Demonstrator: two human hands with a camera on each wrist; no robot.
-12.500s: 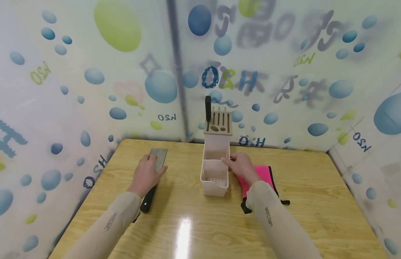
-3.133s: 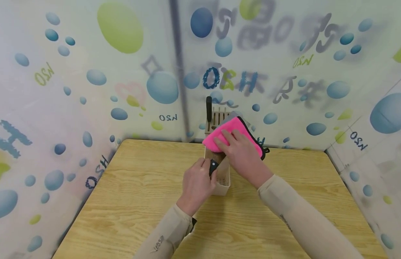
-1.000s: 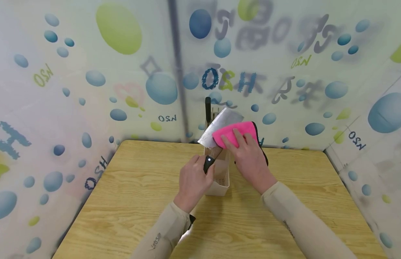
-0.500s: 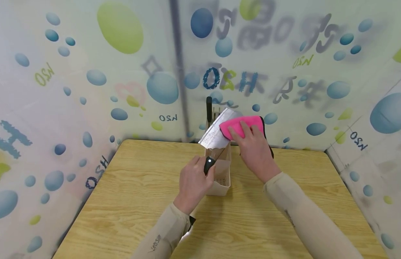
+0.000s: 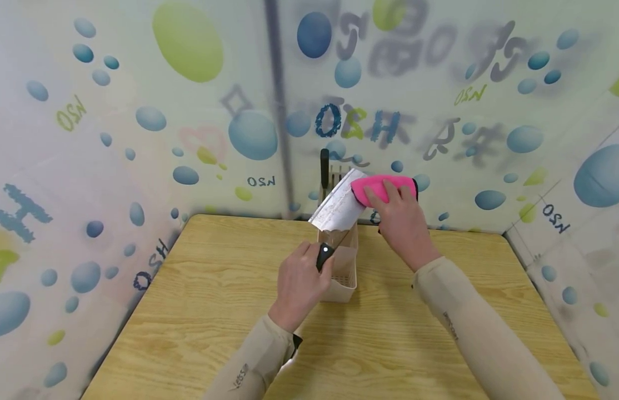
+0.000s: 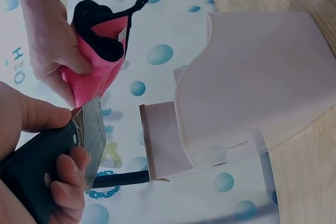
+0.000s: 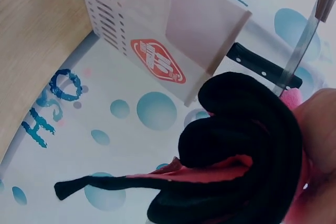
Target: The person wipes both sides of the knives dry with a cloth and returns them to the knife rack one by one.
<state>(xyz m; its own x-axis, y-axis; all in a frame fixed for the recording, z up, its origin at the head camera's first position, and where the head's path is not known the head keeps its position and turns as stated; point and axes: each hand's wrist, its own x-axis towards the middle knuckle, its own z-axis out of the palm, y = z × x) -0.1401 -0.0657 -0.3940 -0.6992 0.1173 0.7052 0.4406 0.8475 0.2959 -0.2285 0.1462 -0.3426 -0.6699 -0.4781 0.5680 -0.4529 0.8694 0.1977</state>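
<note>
Beige sleeves (image 5: 254, 353) cover both forearms above the wooden surface (image 5: 189, 289). The left hand (image 5: 298, 283) holds the cleaver (image 5: 338, 210) by its black handle (image 5: 325, 255); the grip is closed, with fingers and thumb wrapped around the handle. The cleaver is raised in front of the holder, clear of the surface, blade tilted up and to the right, with mottled marks on its face. The right hand (image 5: 403, 225) pinches the folded pink cloth (image 5: 382, 190) between thumb and fingers; the cloth, edged in black, touches the blade along its upper right part. Beyond the blade, the pale slotted holder (image 5: 338, 291) stands upright on the surface, a red label (image 7: 157, 60) on its side. A black-handled knife (image 5: 324, 168) is seated upright in its top. The bubble-patterned wall (image 5: 419, 100) forms the background.
</note>
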